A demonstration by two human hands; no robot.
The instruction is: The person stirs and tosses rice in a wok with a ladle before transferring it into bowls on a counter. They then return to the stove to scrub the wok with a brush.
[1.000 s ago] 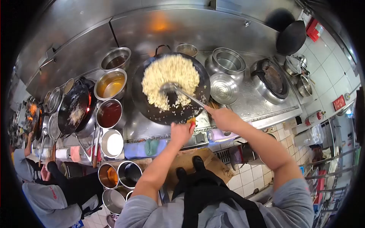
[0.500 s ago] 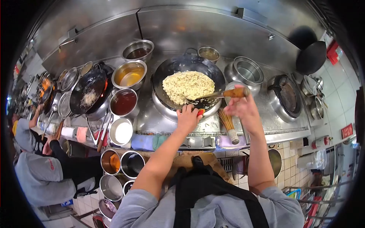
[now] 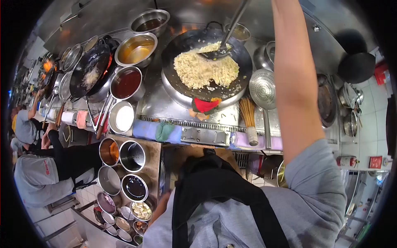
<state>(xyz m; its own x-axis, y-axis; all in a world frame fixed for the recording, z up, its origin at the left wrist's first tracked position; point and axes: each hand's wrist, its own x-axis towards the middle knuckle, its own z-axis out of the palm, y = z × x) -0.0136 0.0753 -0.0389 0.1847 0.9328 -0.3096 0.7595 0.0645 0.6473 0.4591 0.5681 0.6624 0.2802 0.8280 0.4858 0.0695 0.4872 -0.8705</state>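
Note:
Fried rice [image 3: 206,72] with yellowish grains is spread in the black wok [image 3: 175,49]. A dark metal ladle [image 3: 219,53] has its head in the rice's far side, lifting some grains. Its shaft rises steeply past the top edge, where its upper end is hidden. My right arm stretches up along the right side; my right hand is beyond the top edge, so its grip does not show. Only a bit of my left arm appears low at my side, and my left hand is not visible. A red cloth [image 3: 204,105] covers the wok's near rim.
Right of the wok lie a bamboo brush [image 3: 248,118] and a perforated skimmer [image 3: 262,89]. To its left stand bowls of oil [image 3: 135,50], red sauce [image 3: 126,82] and white powder [image 3: 122,117]. Another wok [image 3: 89,68] and a co-worker [image 3: 37,177] are farther left.
My right hand has gone up out of view, and the ladle has swung upright toward the far side of the rice. My left hand has left the wok's near rim. The view has shifted.

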